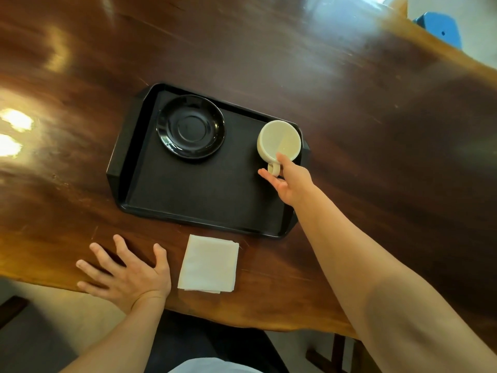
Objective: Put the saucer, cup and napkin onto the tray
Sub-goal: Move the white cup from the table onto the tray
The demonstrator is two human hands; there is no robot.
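Observation:
A black tray (199, 200) lies on the wooden table. A glossy black saucer (190, 126) sits in the tray's far left part. A cream cup (278, 140) is at the tray's far right corner, its handle toward me. My right hand (289, 181) pinches that handle with thumb and fingers. A folded white napkin (208, 263) lies on the table just in front of the tray. My left hand (126, 273) rests flat on the table to the napkin's left, fingers spread, holding nothing.
The dark polished wooden table (349, 90) stretches far beyond the tray, with bright light reflections at the left. Its near edge runs just behind my left wrist. A blue object (441, 28) stands past the table's far right edge.

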